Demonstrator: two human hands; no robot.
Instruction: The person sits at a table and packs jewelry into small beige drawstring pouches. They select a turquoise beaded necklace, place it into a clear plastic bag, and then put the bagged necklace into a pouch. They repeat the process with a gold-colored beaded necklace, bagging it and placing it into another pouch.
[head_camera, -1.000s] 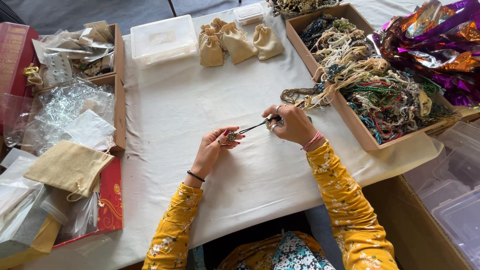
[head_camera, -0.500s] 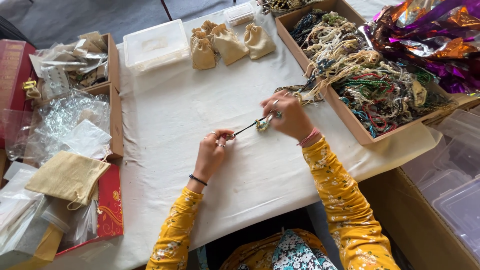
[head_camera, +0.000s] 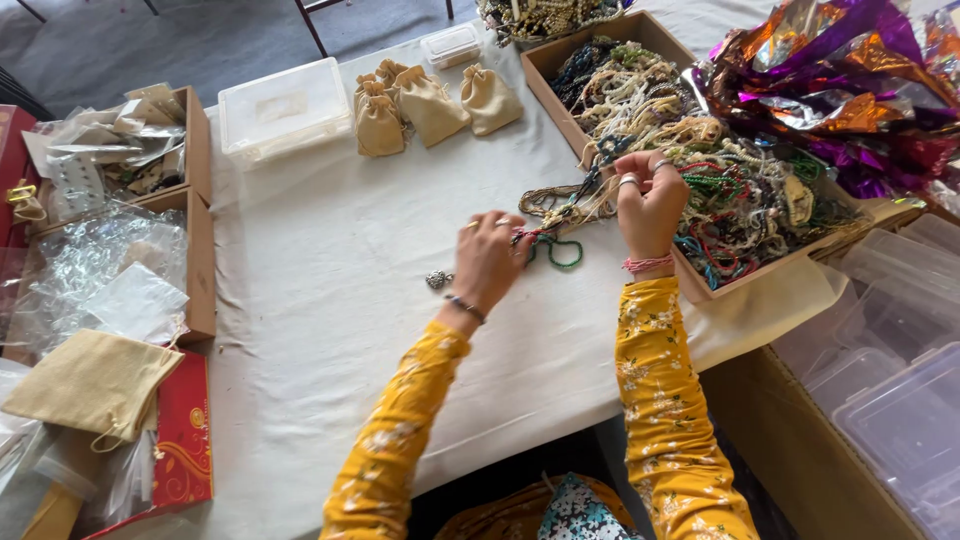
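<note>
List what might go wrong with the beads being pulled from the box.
The bead strands between the left hand and right hand trail back into the tangled heap in the cardboard box, so pulling may snag or drag others out. The small silver pendant lies loose by the left wrist and could be swept off.

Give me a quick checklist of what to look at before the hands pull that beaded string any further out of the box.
1. Left hand grips the green beaded string: ok.
2. Right hand pinches strands at the cardboard box edge: ok.
3. String free of the tangled bead heap: cannot tell.
4. Small metal pendant lies apart on the white cloth: ok.
5. Cloth pouches out of the way: ok.
</note>
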